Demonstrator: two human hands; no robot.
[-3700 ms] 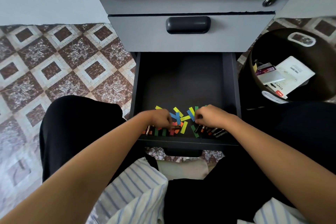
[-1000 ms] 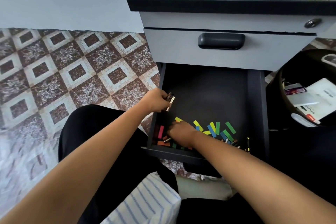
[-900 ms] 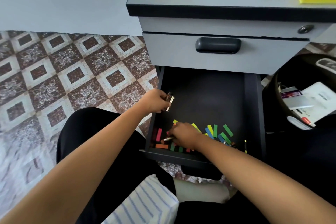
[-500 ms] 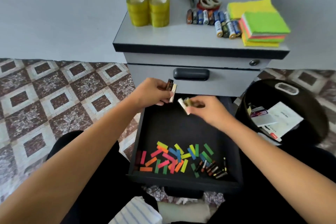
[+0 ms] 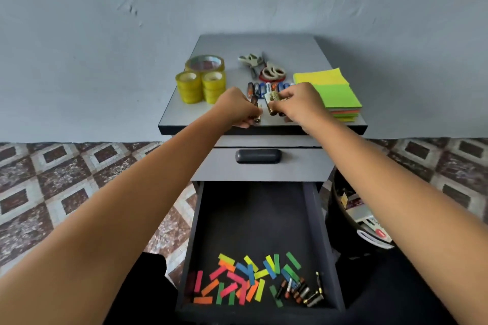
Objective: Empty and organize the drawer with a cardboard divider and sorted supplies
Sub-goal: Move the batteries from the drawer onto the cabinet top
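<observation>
Two hands reach over the grey cabinet top (image 5: 264, 45), left hand (image 5: 235, 107) and right hand (image 5: 295, 103) each pinching what look like small dark batteries (image 5: 272, 108) beside the sorted battery row (image 5: 260, 88), probably grouping like with like, while loose batteries (image 5: 298, 290) lie in the open black drawer (image 5: 253, 219).

A plain pale blue-grey wall (image 5: 105, 34) with faint trowel marks fills the far side, evenly lit. It meets a floor (image 5: 66, 179) of maroon, grey and white diamond-pattern tiles. A grey cabinet (image 5: 253, 42) with a dark-edged top stands against the wall and casts a soft shadow to its right, with a dark round bin (image 5: 340, 229) just beside it on the right.
</observation>
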